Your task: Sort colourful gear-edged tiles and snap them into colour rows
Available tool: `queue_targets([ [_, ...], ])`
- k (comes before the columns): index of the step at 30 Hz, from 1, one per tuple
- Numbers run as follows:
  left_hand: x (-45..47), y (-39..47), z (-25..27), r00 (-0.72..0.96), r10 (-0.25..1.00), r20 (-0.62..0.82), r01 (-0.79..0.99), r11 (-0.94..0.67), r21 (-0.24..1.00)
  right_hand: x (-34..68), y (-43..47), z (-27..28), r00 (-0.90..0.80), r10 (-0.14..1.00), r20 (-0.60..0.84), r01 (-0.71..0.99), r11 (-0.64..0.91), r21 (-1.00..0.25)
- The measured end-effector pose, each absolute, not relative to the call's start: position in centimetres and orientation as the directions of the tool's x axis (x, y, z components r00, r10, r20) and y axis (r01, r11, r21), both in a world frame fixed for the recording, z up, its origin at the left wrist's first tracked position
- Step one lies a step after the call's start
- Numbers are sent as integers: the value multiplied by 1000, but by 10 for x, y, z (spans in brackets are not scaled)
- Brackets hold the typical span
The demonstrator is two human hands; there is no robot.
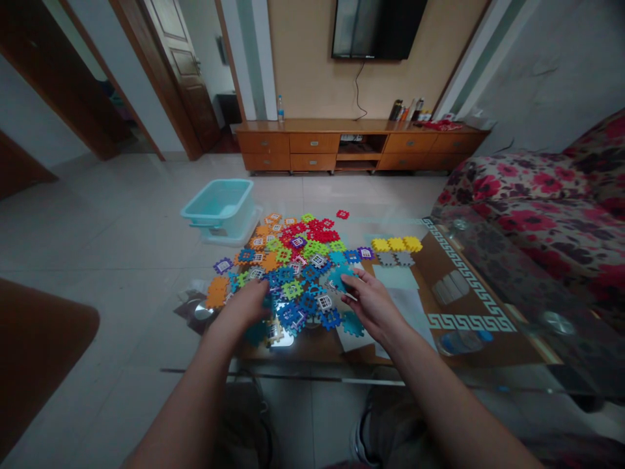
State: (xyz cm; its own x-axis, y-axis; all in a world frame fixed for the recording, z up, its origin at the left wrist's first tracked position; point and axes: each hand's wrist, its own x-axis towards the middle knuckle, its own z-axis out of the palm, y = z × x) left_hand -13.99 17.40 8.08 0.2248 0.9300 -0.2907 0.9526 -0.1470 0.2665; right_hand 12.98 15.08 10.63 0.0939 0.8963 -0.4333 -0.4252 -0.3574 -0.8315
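Observation:
Many interlocking plastic tiles (293,290) with notched edges lie in a loose pile on the glass table, in blue, teal, green, red, orange and purple; some carry white window shapes. My right hand (368,299) is at the pile's right side, with thumb and fingers closed on a teal tile (338,279). Over the left part of the pile is my left hand (251,301), smeared by motion, its fingers pointing down among blue and teal tiles. Whether it grips one is hidden. Yellow tiles (396,244) and grey tiles (394,258) stand in short stacks at the right.
A turquoise plastic tub (219,205) stands beyond the table's left corner. White paper sheets (407,312) lie right of the pile. Under the glass (512,365) a water bottle (463,342) shows. A flowered sofa (537,189) is at right, a wooden cabinet (312,143) behind.

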Motion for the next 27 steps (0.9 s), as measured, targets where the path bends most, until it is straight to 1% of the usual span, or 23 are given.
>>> queue_targets([
  [2, -133, 171, 81, 216, 928, -302, 957, -141, 253, 131, 150, 105, 75, 902, -424, -408, -361, -839],
  [4, -127, 168, 84, 189, 934, -303, 969, -127, 212, 131, 150, 105, 64, 906, -418, -398, -361, -843],
  [8, -120, 165, 89, 175, 937, -301, 978, -131, 161, 131, 150, 104, 61, 904, -423, -414, -362, -835],
  [12, -121, 165, 89, 193, 936, -295, 975, -151, 161, 130, 150, 104, 62, 899, -433, -431, -367, -824],
  [20, -120, 166, 87, 218, 937, -275, 974, -188, 129, 130, 150, 106, 64, 897, -438, -411, -376, -831],
  [27, -119, 165, 91, 201, 950, -240, 969, -156, 192, 131, 151, 102, 65, 908, -415, -372, -364, -854],
])
